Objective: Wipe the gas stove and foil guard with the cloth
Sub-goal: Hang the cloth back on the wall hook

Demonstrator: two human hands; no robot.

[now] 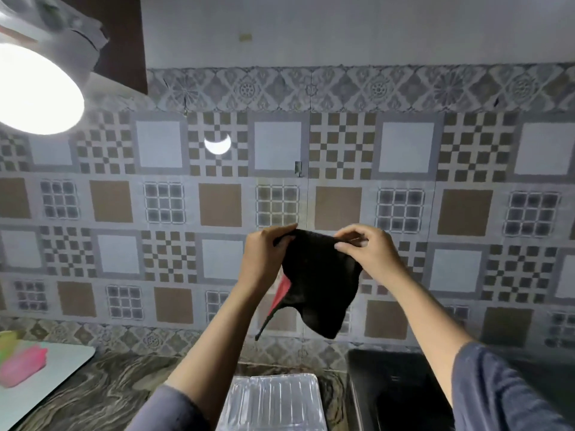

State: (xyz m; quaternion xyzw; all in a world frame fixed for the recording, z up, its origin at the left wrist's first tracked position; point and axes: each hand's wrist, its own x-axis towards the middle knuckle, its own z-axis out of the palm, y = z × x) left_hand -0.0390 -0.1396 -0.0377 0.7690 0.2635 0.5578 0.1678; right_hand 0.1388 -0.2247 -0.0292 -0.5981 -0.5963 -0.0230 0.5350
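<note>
A black cloth [320,287] with a red edge hangs in the air in front of the tiled wall. My left hand [264,256] pinches its top left corner and my right hand [367,253] pinches its top right corner, so the cloth is spread between them. Below the cloth, at the bottom middle, lies the shiny ribbed foil guard [273,399] on the counter. The black gas stove [392,387] sits at the bottom right, partly hidden by my right forearm.
A patterned tiled wall [217,206] fills the background. A bright lamp [34,88] shines at the top left. A white board [56,374] with pink and green items lies at the lower left on the marbled counter [124,384].
</note>
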